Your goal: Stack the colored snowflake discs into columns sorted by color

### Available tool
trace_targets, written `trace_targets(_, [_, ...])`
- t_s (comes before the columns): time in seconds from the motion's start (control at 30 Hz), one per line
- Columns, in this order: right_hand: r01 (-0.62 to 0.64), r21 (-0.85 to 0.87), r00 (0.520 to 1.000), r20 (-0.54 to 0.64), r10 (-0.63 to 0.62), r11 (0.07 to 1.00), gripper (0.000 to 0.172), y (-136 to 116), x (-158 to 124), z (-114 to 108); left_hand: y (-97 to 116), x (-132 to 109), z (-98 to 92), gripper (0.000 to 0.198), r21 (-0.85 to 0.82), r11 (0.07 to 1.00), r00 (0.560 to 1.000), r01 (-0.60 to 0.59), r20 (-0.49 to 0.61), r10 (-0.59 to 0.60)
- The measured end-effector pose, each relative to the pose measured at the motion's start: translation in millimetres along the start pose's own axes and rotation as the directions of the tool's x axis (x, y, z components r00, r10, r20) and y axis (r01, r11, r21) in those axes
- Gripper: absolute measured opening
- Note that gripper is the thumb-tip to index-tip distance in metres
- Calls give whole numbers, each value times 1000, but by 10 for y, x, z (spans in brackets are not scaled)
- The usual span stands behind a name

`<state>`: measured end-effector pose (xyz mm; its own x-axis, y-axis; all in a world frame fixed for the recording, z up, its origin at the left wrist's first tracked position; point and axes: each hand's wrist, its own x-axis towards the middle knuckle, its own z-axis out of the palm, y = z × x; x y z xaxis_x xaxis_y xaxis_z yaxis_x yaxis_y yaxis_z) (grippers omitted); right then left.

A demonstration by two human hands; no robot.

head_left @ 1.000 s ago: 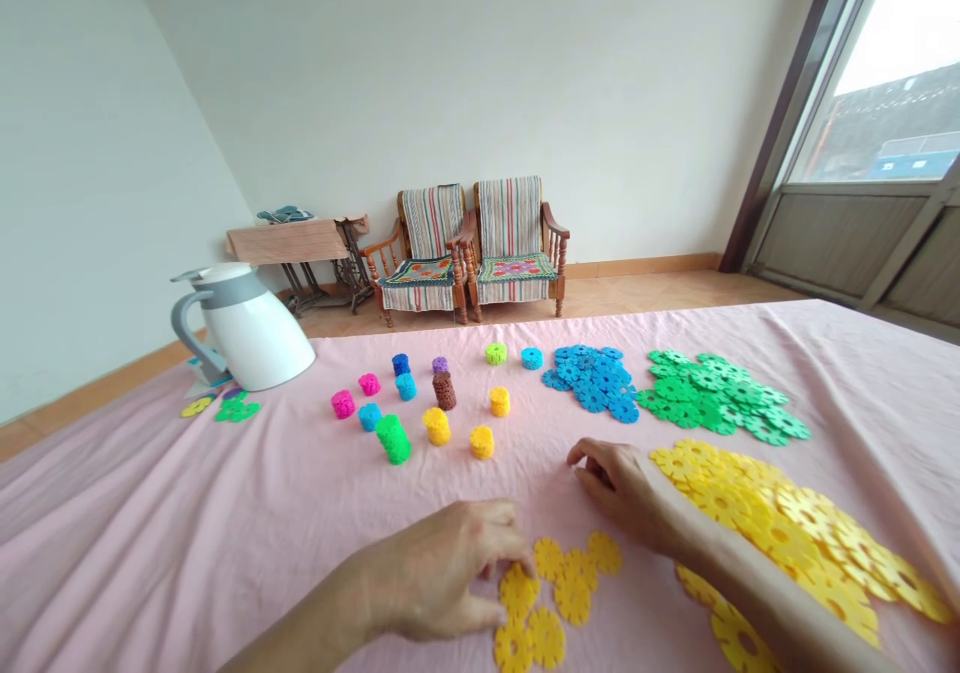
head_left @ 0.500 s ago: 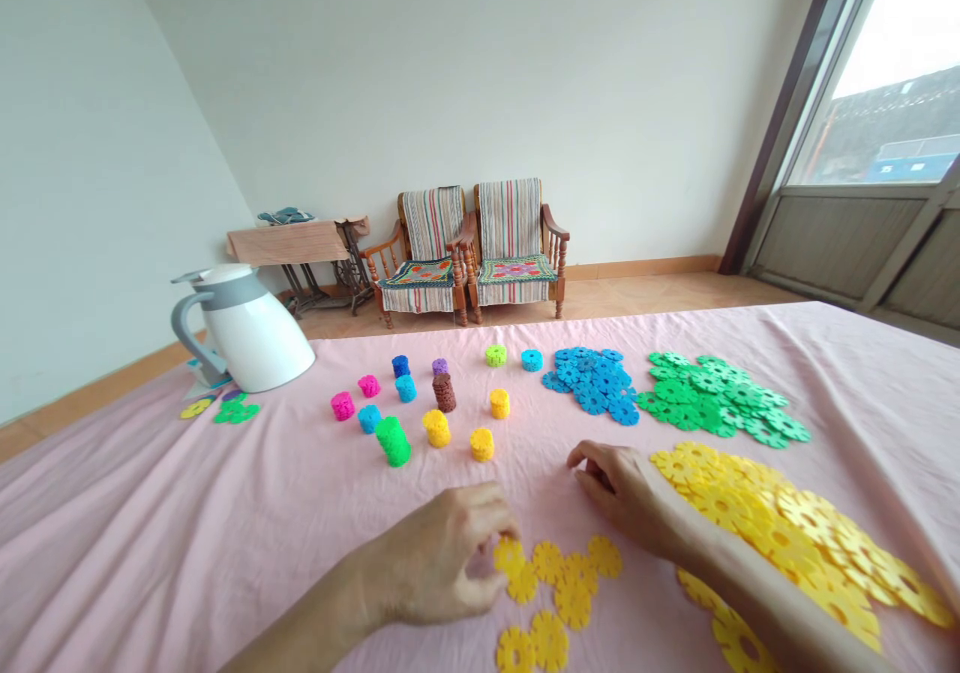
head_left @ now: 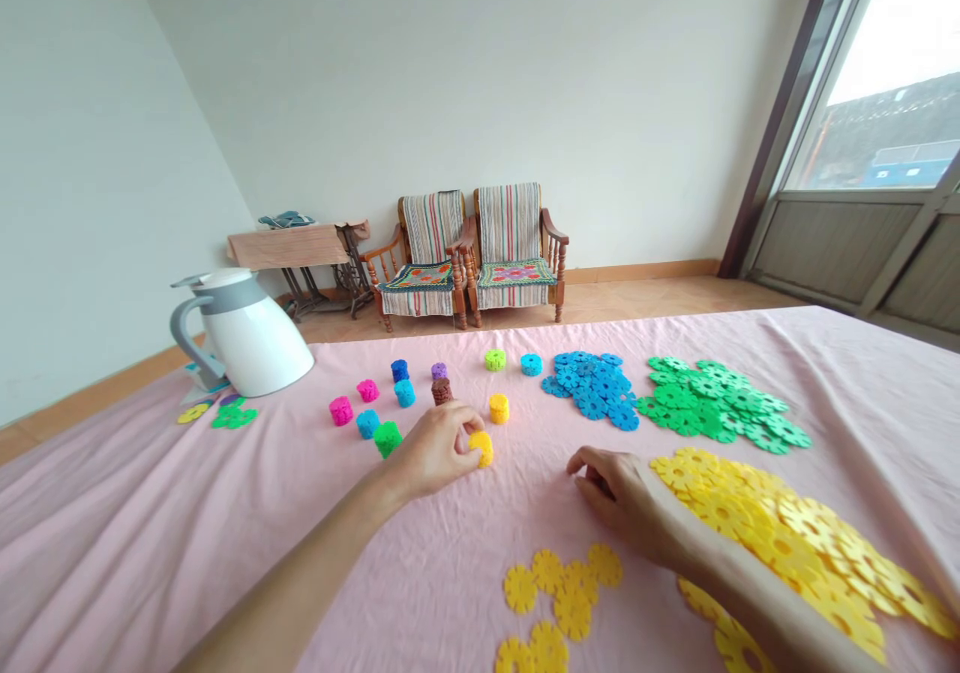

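My left hand point(head_left: 439, 448) is at a short stack of yellow flower-shaped discs point(head_left: 482, 449), thumb and fingertips pinched around a yellow disc at its top; the edge between disc and stack is hard to make out. On the cloth to the right rests my right hand point(head_left: 619, 483), fingers loosely curled and thumb apart, nothing seen in it. Between my forearms lie several loose yellow discs point(head_left: 573, 613). Another yellow stack point(head_left: 499, 409) stands just behind the one I touch. A brown stack point(head_left: 442, 391) and a green stack point(head_left: 388, 439) are partly covered by my left hand.
A big pile of yellow discs point(head_left: 780, 523) lies beside my right forearm, with green point(head_left: 720, 398) and blue point(head_left: 592, 383) piles behind. Small pink point(head_left: 341, 411), blue and purple stacks stand left of centre. A white jug point(head_left: 259, 343) is at the table's far left.
My left hand has moved forward from the loose yellow discs to the yellow stack. One disc is gone from the loose group. My right hand has stayed in place.
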<state>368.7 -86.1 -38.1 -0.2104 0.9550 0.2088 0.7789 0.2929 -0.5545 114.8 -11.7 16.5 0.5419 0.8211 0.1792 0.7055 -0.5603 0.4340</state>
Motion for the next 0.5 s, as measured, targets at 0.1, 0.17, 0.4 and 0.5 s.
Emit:
trace_targets(0.1, [-4,-3,1000,4,4,1000,24,-9,-2,-3,12,-14,-10,18,-14,1000,1000,5,13,-5])
trace_targets(0.17, [-4,-4,1000,5,4,1000,24,-8,0,-1,39,-37,-38,20,-17,1000,1000,6,-7,-6])
trace_targets(0.4, [11,-7,1000,0,-11,1000,25,21,0,10,348,-338,-111,12,-135,985,972,-103,198,129])
trace_targets(0.5, [14,-11,1000,-2,-14,1000,24,26,-1,11,483,-522,-34,22,-172,976,917,-131,353,186])
